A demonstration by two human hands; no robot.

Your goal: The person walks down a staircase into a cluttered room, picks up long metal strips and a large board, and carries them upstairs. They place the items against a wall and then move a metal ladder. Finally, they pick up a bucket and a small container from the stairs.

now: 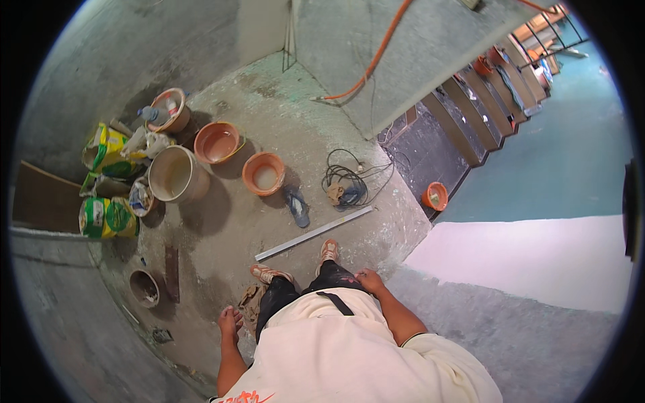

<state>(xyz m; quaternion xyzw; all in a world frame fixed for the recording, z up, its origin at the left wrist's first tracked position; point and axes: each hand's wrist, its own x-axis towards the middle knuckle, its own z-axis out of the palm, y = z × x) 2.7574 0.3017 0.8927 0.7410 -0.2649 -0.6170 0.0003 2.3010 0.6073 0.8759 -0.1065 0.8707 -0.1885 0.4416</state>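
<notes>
My left hand [230, 321] hangs at my left side with its fingers loosely bent and apart, holding nothing I can see. My right hand [369, 280] is beside my right thigh, its fingers partly spread near the paint-marked dark trousers [339, 277]. A long pale metal straightedge [312, 234] lies on the floor just beyond my shoes [328, 250]. Past it are a dark blue slipper [296, 207] and a coiled black cable [349, 199]. Crumpled brown paper [250, 300] rests on the floor between my left hand and left foot.
At the left stand a big beige bucket [195, 187], orange buckets [248, 176] holding liquid, and yellow-green sacks [107, 217]. A round container [136, 289] lies nearer. An orange hose [381, 54] hangs along the wall. Right of the floor's edge, stairs [463, 111] hold another orange bucket [435, 196].
</notes>
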